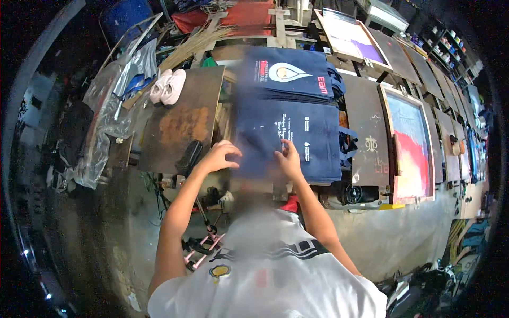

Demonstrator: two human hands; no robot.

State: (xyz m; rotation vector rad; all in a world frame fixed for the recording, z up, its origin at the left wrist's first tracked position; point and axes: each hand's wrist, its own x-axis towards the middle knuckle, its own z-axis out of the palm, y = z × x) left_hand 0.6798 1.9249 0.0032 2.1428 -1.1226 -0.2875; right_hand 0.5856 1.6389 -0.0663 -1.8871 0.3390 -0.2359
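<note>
A dark navy fabric bag (318, 139) with white printing lies on a stack, its handles off to the right. Just behind it is another pile of navy bags (291, 74) printed with a white drop emblem and red and white lettering. My left hand (225, 155) is at the near bag's left side, fingers curved with the thumb apart. My right hand (288, 158) rests on that bag's face, thumb and forefinger apart. A vertical blurred band hides part of the bag and whatever is beside my left fingertips.
A wooden board (175, 122) on the left carries pink shoes (167, 86) and a black object (188, 156). Plastic sheeting (103, 143) lies farther left. A framed screen with red ink (411, 159) is to the right, another with purple ink (352, 37) behind.
</note>
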